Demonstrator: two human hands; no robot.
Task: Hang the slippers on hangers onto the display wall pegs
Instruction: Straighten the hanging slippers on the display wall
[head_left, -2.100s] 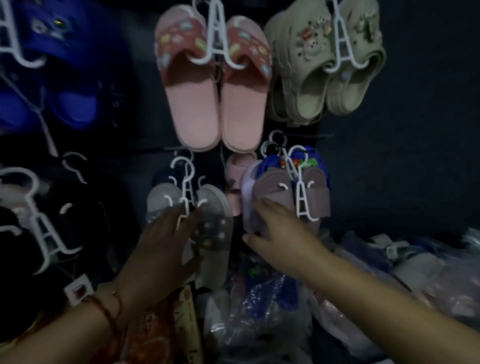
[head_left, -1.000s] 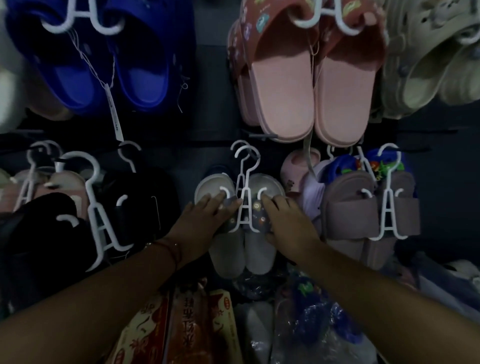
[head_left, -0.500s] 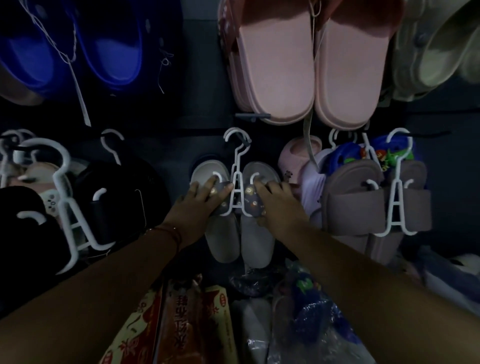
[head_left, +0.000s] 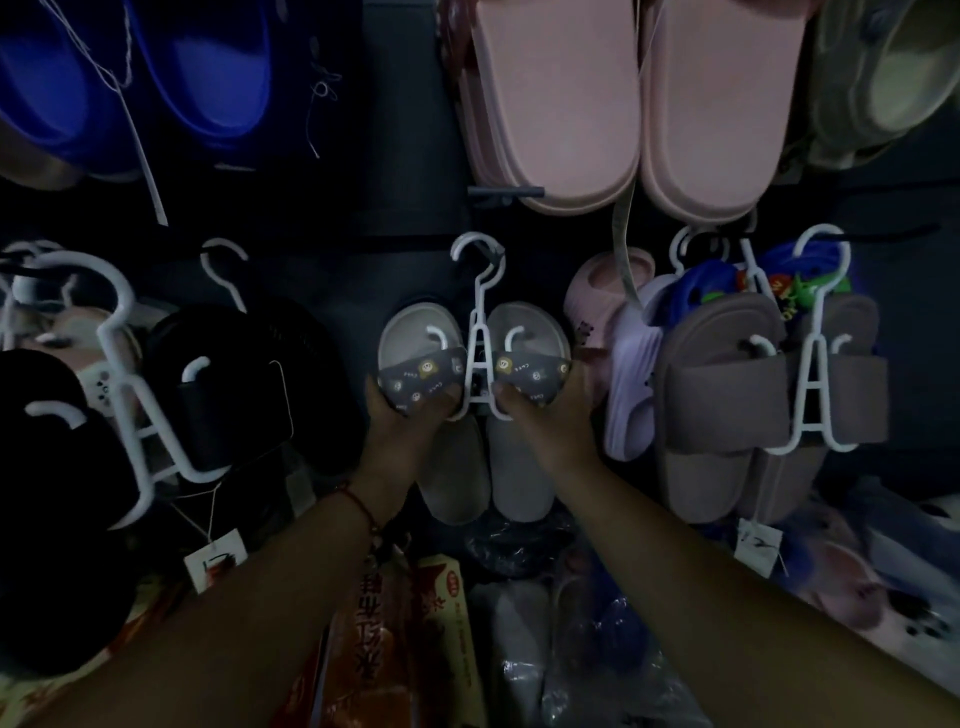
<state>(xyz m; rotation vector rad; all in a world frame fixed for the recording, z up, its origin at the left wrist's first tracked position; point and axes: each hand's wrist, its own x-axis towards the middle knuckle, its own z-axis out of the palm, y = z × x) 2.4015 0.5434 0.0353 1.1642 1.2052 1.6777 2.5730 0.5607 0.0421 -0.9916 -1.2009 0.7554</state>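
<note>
Both hands have slid down from the tops of the straps to their lower edges, and the view has drawn closer to the wall. Left hand (head_left: 400, 431) curls its fingers round the patterned grey strap of the left slipper; right hand (head_left: 545, 421) grips the strap of the right one the same way. These grey slippers (head_left: 483, 467) sit on a white hanger (head_left: 480, 358) whose hook is over a dark peg (head_left: 493, 255) in the middle of the display wall (head_left: 400, 156)'s lower row. Just right hang taupe slippers (head_left: 727, 415); left, black slippers (head_left: 228, 384). Above them hang pink slippers (head_left: 634, 104), with blue slippers (head_left: 197, 67) near the wall's upper left corner. Plastic-wrapped packages (head_left: 405, 649) lie below the arms.
</note>
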